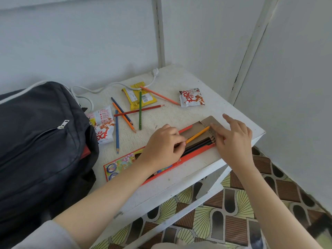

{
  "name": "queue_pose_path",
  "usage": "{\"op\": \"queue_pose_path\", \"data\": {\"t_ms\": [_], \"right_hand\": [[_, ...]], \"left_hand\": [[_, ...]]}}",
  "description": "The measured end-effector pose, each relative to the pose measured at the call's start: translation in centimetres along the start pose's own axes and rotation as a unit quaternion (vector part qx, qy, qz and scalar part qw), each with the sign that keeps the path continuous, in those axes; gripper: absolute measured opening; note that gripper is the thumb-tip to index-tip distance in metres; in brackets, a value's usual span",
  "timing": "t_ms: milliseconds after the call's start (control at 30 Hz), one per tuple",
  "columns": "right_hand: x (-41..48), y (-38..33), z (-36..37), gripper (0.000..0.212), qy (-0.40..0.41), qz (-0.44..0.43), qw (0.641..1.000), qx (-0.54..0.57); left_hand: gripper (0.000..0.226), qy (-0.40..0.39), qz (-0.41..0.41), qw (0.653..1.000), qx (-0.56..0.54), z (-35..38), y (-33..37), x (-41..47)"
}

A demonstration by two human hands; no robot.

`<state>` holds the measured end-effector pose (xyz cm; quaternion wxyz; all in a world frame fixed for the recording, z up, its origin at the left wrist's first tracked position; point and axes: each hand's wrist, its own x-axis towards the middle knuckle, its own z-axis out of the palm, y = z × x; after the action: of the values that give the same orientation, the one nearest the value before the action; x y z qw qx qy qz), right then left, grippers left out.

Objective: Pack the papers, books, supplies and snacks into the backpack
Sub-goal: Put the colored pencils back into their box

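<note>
We pinched a yellow pencil (197, 134) in our left hand (162, 147), feeding it into the pencil box (124, 163). Our right hand (233, 141) pressed its flap down with nearly straight fingers, apparently to keep it open. The backpack (36, 141) waited left of the box, and loose pencils (125, 116) lay beyond it.

red lettering, perhaps "poro", on the right white snack packet (191, 97); other print illegible

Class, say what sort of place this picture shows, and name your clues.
Probably a home room corner: small white table set against plain walls, patterned floor covering, white power cable.
</note>
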<state>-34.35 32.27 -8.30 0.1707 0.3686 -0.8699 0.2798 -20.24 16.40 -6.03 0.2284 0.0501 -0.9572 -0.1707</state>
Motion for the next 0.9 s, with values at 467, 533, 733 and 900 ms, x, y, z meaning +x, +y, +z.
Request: {"op": "queue_pose_path", "data": {"t_ms": [467, 533, 733, 900], "right_hand": [[3.2, -4.4, -0.4, 0.026, -0.005, -0.007, 0.997, 0.079], [5.0, -5.6, 0.4, 0.022, -0.035, -0.022, 0.998, 0.046], [10.2, -7.9, 4.8, 0.033, -0.155, -0.069, 0.985, -0.040], [12.3, -9.3, 7.5, 0.037, -0.231, -0.124, 0.960, -0.099]], "left_hand": [[0.022, 0.075, -0.115, 0.990, 0.036, -3.3, -3.5, 2.4], [0.025, 0.072, -0.150, 0.984, 0.067, -4.5, -5.8, 3.4], [0.030, -0.003, -0.214, 0.967, 0.136, -6.2, -10.6, 4.9], [0.049, -0.113, -0.124, 0.973, 0.158, -6.5, -12.0, 5.3]]}}
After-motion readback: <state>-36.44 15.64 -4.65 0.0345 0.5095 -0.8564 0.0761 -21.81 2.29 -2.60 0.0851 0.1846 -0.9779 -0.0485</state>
